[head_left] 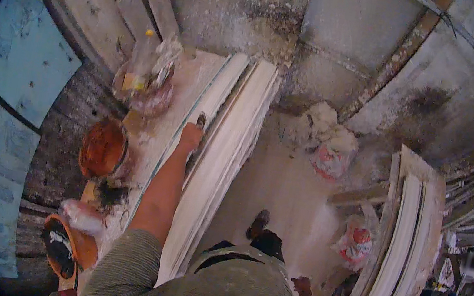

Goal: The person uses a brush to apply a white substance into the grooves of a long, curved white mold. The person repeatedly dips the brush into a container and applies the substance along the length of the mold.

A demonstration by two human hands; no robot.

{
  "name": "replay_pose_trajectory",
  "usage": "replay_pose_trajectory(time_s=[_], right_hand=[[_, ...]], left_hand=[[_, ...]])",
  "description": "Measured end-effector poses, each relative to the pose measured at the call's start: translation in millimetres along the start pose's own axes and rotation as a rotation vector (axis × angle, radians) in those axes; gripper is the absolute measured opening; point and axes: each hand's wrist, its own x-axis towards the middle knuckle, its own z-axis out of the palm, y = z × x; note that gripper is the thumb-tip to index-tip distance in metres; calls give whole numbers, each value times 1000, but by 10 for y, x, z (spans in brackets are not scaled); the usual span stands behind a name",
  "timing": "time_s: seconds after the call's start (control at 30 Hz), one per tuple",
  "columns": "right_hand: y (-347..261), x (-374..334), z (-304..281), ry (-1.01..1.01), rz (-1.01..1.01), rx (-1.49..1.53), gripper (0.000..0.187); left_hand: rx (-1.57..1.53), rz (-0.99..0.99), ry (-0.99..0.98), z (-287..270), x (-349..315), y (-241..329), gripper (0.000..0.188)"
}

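Observation:
My left arm reaches forward over a bench (pixel 154 129) that bears long white ridged strips (pixel 233 129), which look like plaster moulding. My left hand (pixel 191 136) is closed around a small dark tool (pixel 201 120) with a shiny part, resting on the left strip (pixel 214 92). The tool's exact kind is too small to make out. A dark gap runs between that strip and the wider one to its right. Low at my right side hangs my right hand (pixel 302 284), apart from the strips; its fingers are too dark and small to read.
Left of the strips are an orange-brown bowl (pixel 103 148), a tilted orange container (pixel 84 248) and a bottle with a yellow cap (pixel 145 54) among plastic bags. At right stands another bench with white strips (pixel 402 234). Bags (pixel 355 244) lie on the dusty floor (pixel 282 173).

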Motion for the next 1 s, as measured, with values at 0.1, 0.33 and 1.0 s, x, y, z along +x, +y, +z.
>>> replay_pose_trajectory(time_s=[0.1,0.33,1.0], right_hand=[[-144,831,-628,38,-93,-198,28],[-1795,2449,-2450,268,-368,-821,44],[-4199,3665,-3673,51,-163,-647,71]], left_hand=[[-37,-18,-51,196,580,358,45],[89,-72,-150,796,1826,1111,43],[-70,-146,-144,404,1215,1217,38]])
